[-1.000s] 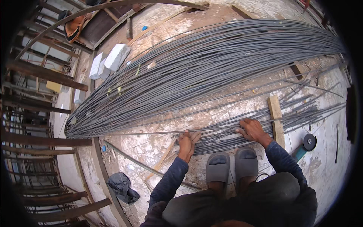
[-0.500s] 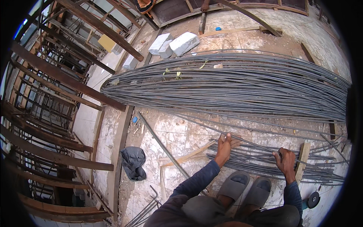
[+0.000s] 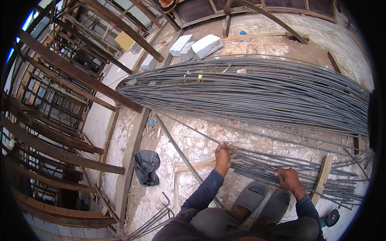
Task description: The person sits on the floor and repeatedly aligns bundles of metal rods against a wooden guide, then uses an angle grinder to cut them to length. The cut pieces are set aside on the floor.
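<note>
My left hand is closed around a long thin steel rod, thumb on top. This rod slants from the near edge of the large bundle down to the right, in front of me. My right hand grips what looks like the same rod further right, fingers curled with the thumb along it. Beneath and between both hands lies a stack of shorter cut steel rods, some resting across a wooden batten. The large bundle of bent rebar stretches across the floor beyond my hands.
A bare steel bar, a black plastic bag and bent rods lie left. An angle grinder sits by my right foot. White blocks stand behind the bundle; timber posts fill the left side.
The held rod has shifted toward me, its right part now lower over the short rods. Both hands have moved left and my right hand slightly nearer. The whole view has shifted slightly.
</note>
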`<state>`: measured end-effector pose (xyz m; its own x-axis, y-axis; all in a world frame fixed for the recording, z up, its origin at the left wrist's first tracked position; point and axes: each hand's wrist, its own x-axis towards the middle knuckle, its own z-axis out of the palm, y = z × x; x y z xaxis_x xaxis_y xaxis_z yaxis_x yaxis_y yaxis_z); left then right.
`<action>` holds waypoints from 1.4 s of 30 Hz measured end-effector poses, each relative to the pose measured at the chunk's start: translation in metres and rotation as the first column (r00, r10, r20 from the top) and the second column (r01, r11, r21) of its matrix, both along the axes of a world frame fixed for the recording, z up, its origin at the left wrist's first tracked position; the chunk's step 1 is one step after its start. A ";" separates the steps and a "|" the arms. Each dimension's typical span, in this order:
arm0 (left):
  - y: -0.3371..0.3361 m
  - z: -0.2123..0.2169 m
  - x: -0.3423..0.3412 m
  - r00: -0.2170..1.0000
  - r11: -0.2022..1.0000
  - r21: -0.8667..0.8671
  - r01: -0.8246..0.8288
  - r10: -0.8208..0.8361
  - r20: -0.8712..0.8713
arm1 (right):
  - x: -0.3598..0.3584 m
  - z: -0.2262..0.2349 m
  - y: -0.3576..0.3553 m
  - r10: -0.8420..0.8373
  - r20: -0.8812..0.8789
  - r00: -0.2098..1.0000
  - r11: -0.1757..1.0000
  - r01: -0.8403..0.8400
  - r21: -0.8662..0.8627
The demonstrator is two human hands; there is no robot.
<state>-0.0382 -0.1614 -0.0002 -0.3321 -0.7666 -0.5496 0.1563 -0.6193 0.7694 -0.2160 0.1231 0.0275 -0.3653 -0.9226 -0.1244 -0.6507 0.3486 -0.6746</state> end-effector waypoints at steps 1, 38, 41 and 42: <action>-0.001 0.000 0.002 1.000 1.000 0.004 -0.024 0.024 -0.013 | 0.005 -0.004 0.001 -0.022 0.008 1.000 1.000 0.022 -0.012; -0.012 0.002 -0.010 0.992 0.999 -0.041 -0.007 0.002 -0.123 | -0.007 0.013 -0.001 -0.215 -0.173 0.961 0.974 0.199 -0.105; -0.009 0.009 -0.013 0.994 0.999 -0.035 -0.033 0.029 -0.109 | -0.010 0.018 -0.003 -0.213 -0.151 0.965 0.976 0.204 -0.072; -0.008 0.010 -0.014 0.994 0.998 -0.036 -0.045 0.041 -0.100 | -0.011 0.016 -0.003 -0.202 -0.151 0.968 0.979 0.197 -0.051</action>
